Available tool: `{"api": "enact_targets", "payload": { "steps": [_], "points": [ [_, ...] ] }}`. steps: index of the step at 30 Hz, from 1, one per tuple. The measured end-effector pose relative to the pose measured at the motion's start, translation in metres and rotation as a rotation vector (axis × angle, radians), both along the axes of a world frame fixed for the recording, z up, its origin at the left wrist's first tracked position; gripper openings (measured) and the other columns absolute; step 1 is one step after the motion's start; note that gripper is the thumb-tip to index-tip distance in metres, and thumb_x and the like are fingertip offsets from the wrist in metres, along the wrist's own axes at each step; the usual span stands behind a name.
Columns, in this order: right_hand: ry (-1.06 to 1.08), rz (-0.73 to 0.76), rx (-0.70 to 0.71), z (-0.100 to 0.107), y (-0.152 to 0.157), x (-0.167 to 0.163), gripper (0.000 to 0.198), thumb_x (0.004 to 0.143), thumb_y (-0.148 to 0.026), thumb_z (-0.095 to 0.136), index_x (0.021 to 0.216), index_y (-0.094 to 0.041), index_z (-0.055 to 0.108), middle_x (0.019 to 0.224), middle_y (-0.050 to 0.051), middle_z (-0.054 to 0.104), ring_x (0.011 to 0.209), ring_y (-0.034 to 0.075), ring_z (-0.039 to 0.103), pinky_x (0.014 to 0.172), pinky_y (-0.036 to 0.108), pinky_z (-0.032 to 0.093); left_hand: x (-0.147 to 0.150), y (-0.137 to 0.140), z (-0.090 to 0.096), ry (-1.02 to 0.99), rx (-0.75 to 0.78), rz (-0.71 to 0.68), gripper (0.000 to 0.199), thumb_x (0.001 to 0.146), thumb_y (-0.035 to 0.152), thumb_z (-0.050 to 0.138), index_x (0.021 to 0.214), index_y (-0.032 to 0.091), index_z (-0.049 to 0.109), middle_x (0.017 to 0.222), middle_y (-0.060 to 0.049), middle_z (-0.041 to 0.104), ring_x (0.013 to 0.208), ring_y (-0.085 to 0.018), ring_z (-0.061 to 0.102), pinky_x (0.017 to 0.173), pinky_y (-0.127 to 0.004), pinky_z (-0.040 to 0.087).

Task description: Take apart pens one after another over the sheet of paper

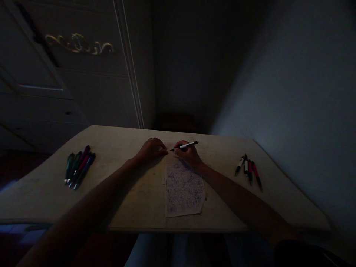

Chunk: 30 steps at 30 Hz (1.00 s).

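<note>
In the middle of the table, my right hand is closed around a white pen with black ends. The pen's tip points left and down, at the upper part of a sheet of paper. Dense purple-blue scribbled writing covers much of this sheet, and its lower right corner is cut or torn. Another piece of paper shows a little at its left edge. My left hand rests by the top left of the paper, thumb and fingers apart, fingertips at the paper's edge. A ring seems to sit on one finger.
Several dark green, purple and blue pens lie bunched at the left of the pale table. Several white, black and red pens lie at the right. A cabinet with an ornate handle stands behind left; a wall borders the right.
</note>
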State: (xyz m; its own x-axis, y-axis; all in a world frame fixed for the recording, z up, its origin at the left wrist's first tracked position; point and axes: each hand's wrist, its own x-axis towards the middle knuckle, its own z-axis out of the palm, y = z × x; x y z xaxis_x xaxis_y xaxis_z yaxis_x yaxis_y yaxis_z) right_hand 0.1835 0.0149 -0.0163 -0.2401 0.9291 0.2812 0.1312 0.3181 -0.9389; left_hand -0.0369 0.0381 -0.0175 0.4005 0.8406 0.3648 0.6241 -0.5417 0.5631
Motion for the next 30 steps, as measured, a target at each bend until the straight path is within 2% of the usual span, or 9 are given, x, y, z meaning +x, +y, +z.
{"api": "enact_targets", "payload": {
  "steps": [6, 11, 19, 30],
  "points": [
    [-0.076, -0.019, -0.037, 0.0055, -0.0050, -0.0009, 0.016, 0.071, -0.032, 0.062, 0.077, -0.017, 0.062, 0.057, -0.003, 0.059, 0.046, 0.010, 0.050, 0.045, 0.021, 0.039, -0.0014, -0.0006, -0.0003, 0.002, 0.043, -0.045, 0.023, 0.081, 0.042, 0.067, 0.088, 0.022, 0.077, 0.091, -0.007, 0.072, 0.091, -0.022, 0.064, 0.086, -0.037, 0.049],
    [-0.138, 0.008, -0.049, 0.0054, -0.0071, -0.0027, 0.015, 0.072, -0.030, 0.064, 0.078, -0.017, 0.065, 0.057, -0.002, 0.061, 0.045, 0.011, 0.054, 0.045, 0.021, 0.041, -0.0014, -0.0029, -0.0007, 0.035, 0.079, -0.015, 0.023, 0.081, 0.042, 0.066, 0.087, 0.022, 0.076, 0.092, -0.007, 0.072, 0.090, -0.021, 0.064, 0.087, -0.036, 0.049],
    [-0.181, 0.122, 0.004, 0.0023, -0.0078, -0.0020, 0.019, 0.076, -0.033, 0.064, 0.084, -0.016, 0.068, 0.060, -0.001, 0.063, 0.049, 0.010, 0.054, 0.048, 0.021, 0.043, -0.0010, -0.0021, 0.0005, 0.072, 0.064, -0.017, 0.021, 0.083, 0.041, 0.065, 0.087, 0.024, 0.075, 0.093, -0.006, 0.072, 0.094, -0.021, 0.064, 0.088, -0.035, 0.048],
    [-0.256, 0.073, 0.043, 0.0052, -0.0103, -0.0024, 0.019, 0.077, -0.034, 0.062, 0.080, -0.016, 0.068, 0.057, -0.002, 0.061, 0.051, 0.012, 0.056, 0.051, 0.022, 0.043, -0.0016, -0.0003, -0.0034, 0.061, 0.079, -0.007, 0.024, 0.082, 0.044, 0.066, 0.088, 0.023, 0.076, 0.095, -0.007, 0.071, 0.095, -0.022, 0.063, 0.091, -0.038, 0.048]
  ]
}}
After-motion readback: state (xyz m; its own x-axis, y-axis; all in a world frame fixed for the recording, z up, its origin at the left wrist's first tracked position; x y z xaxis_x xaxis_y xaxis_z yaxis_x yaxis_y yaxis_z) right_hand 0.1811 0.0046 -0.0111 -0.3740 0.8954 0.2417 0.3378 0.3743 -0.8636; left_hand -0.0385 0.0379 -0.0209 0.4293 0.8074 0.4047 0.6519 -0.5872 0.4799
